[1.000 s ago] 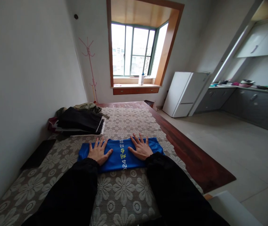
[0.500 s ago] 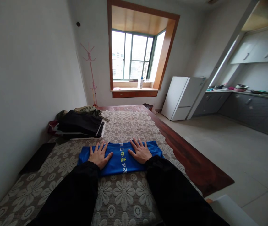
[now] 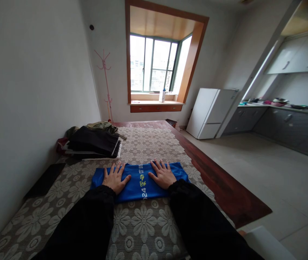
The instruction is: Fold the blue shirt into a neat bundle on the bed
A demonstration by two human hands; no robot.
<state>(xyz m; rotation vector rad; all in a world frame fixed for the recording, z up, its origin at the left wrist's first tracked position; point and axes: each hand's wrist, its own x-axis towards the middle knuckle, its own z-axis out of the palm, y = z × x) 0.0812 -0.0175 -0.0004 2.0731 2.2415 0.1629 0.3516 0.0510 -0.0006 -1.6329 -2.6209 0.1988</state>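
Observation:
A folded blue garment [image 3: 140, 182] with yellow and white print lies on a lace flower-patterned cloth [image 3: 143, 220] that covers a long wooden table [image 3: 224, 187]. My left hand [image 3: 115, 178] rests flat on the garment's left half, fingers spread. On the right half my right hand [image 3: 162, 175] presses down the same way. Both arms wear black sleeves. Neither hand grips anything.
A stack of dark folded clothes [image 3: 92, 142] sits at the back left by the wall. A dark flat object [image 3: 45, 179] lies at the table's left edge. Beyond are a pink coat stand [image 3: 105, 85], a window, a white fridge [image 3: 210, 112] and grey kitchen cabinets [image 3: 286, 124].
Both hands stay flat on the blue garment. Only the view has shifted slightly.

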